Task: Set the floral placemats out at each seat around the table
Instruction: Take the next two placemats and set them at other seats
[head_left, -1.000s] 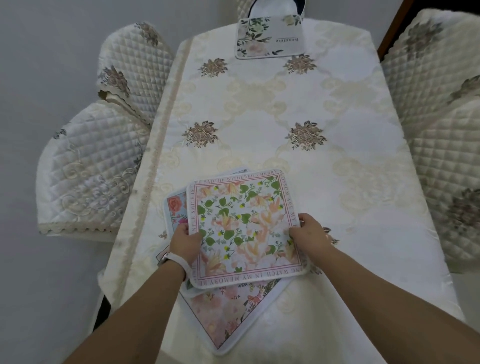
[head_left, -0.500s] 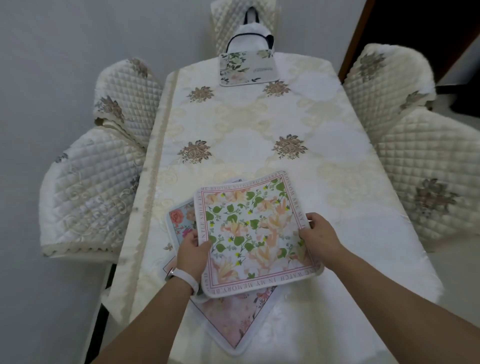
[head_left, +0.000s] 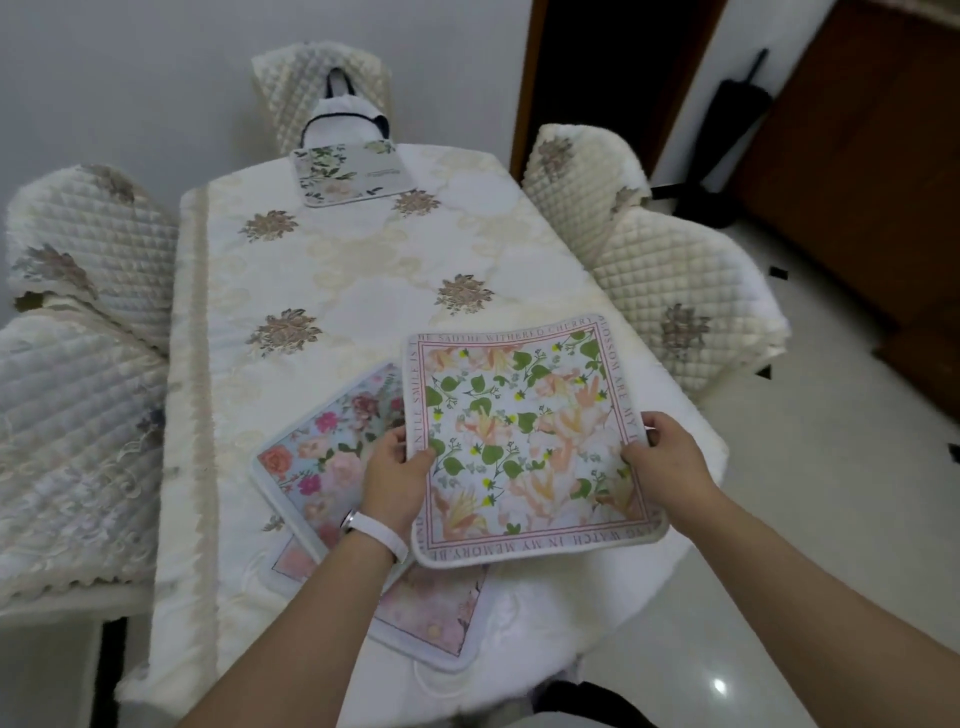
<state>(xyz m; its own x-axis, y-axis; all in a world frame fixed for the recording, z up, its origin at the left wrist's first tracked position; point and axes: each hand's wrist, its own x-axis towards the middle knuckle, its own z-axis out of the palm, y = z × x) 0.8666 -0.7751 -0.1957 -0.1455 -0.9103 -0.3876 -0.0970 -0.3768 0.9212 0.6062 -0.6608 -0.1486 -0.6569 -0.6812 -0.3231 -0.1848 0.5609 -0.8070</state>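
Note:
I hold a square placemat with green leaves and peach flowers (head_left: 524, 436) above the near right part of the table (head_left: 332, 270). My left hand (head_left: 392, 480) grips its left edge and my right hand (head_left: 667, 457) grips its right edge. Under it, near the table's front edge, lie a light blue rose placemat (head_left: 317, 457) and a pale pink placemat (head_left: 436, 608), overlapping and partly hidden by my left arm. A grey-white floral placemat (head_left: 345, 174) lies flat at the far end seat.
Quilted cream chairs stand around the table: two on the left (head_left: 88, 249), two on the right (head_left: 675, 291), one at the far end (head_left: 311, 88) with a white bag (head_left: 345, 119) on it. A doorway and a dark wooden cabinet (head_left: 857, 156) are at the right.
Both hands have carried the green-leaf placemat to the right, off the stack, uncovering the blue rose placemat. The view has swung right and up.

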